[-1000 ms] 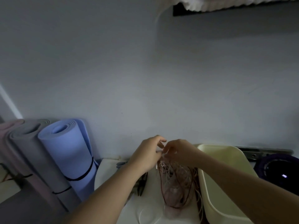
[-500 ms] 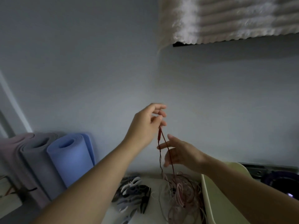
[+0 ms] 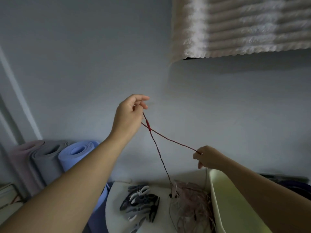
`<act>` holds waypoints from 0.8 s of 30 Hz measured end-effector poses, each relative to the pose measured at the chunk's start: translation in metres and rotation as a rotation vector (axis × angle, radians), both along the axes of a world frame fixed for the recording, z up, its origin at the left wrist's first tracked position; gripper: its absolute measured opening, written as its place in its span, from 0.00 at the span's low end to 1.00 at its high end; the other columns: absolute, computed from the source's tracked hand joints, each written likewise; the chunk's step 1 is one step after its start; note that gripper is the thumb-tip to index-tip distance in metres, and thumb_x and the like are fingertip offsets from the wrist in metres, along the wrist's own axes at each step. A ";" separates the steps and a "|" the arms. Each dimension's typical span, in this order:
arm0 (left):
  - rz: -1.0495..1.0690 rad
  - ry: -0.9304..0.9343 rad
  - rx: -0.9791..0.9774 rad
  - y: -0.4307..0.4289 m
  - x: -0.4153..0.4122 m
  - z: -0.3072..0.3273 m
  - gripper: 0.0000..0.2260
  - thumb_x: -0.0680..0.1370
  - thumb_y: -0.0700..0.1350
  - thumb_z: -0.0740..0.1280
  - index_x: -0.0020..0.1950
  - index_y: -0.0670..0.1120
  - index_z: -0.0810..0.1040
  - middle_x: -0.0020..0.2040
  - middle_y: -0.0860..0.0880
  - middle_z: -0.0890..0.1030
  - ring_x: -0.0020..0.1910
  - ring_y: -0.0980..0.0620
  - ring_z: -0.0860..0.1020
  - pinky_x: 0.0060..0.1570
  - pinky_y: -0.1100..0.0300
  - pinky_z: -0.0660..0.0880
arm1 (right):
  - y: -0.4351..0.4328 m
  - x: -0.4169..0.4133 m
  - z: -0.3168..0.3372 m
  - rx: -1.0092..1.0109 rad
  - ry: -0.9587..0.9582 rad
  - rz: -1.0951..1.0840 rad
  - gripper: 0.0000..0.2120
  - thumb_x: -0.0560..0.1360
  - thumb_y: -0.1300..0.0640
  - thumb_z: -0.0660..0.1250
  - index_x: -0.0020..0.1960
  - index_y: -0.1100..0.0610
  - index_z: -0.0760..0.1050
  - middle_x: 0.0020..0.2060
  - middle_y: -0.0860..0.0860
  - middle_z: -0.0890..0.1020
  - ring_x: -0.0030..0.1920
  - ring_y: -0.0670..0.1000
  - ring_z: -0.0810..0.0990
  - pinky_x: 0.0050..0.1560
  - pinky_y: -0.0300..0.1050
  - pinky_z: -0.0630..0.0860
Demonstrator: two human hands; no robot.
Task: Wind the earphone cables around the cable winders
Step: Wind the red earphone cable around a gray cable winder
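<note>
Red cable (image 3: 170, 140) pinched high by left hand (image 3: 128, 115), right hand (image 3: 207, 159) pinching its lower strand, tangle (image 3: 190, 199) seemingly of cables below, winders (image 3: 139, 201) beside.

Air above the table (image 3: 116, 195) is open. The taut red cable (image 3: 171, 140) bars it between my left hand (image 3: 127, 116) and right hand (image 3: 209, 158); below, winders (image 3: 139, 200), tangled cables (image 3: 190, 200) and a tub (image 3: 235, 207) crowd the top.

Two hands (image 3: 128, 116) (image 3: 208, 159), one red cable (image 3: 170, 140), three rolled mats (image 3: 79, 153) (image 3: 46, 158) (image 3: 21, 157) — one tub (image 3: 235, 207)
</note>
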State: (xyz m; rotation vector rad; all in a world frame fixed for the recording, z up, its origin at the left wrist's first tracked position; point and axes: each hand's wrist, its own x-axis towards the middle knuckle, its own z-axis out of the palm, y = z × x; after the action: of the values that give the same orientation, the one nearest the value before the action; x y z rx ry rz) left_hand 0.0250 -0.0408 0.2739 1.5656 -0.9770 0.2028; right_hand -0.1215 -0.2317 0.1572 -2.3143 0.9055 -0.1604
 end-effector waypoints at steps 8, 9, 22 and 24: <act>-0.067 -0.086 -0.047 0.003 -0.013 0.026 0.22 0.76 0.30 0.55 0.45 0.57 0.77 0.39 0.55 0.76 0.30 0.63 0.70 0.37 0.63 0.67 | 0.037 0.019 0.022 0.085 -0.089 0.259 0.11 0.79 0.57 0.62 0.61 0.56 0.73 0.29 0.49 0.74 0.25 0.42 0.71 0.27 0.31 0.68; -0.081 -0.106 -0.054 0.003 -0.015 0.031 0.22 0.76 0.30 0.55 0.45 0.58 0.77 0.39 0.55 0.76 0.31 0.63 0.70 0.37 0.64 0.67 | 0.048 0.024 0.025 0.073 -0.087 0.328 0.13 0.78 0.55 0.64 0.62 0.52 0.73 0.30 0.47 0.74 0.26 0.41 0.71 0.29 0.30 0.68; 0.083 -0.039 -0.484 0.037 -0.003 0.054 0.19 0.72 0.33 0.54 0.42 0.55 0.77 0.37 0.56 0.76 0.34 0.56 0.72 0.44 0.57 0.69 | 0.032 0.026 0.001 -0.104 0.121 0.194 0.13 0.79 0.56 0.61 0.39 0.54 0.79 0.45 0.57 0.85 0.26 0.40 0.72 0.31 0.30 0.67; 0.105 -0.007 -0.491 0.040 0.003 0.048 0.19 0.72 0.33 0.54 0.42 0.54 0.77 0.37 0.56 0.76 0.34 0.56 0.72 0.43 0.55 0.68 | 0.025 0.024 0.008 -0.135 0.060 0.134 0.14 0.80 0.56 0.59 0.39 0.54 0.79 0.40 0.53 0.85 0.29 0.41 0.74 0.33 0.29 0.67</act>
State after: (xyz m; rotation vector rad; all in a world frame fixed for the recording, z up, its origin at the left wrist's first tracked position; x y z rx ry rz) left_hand 0.0277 -0.0011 0.3221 1.1632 -0.7772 0.4841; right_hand -0.0978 -0.2063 0.1647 -2.5080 0.7863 -0.0986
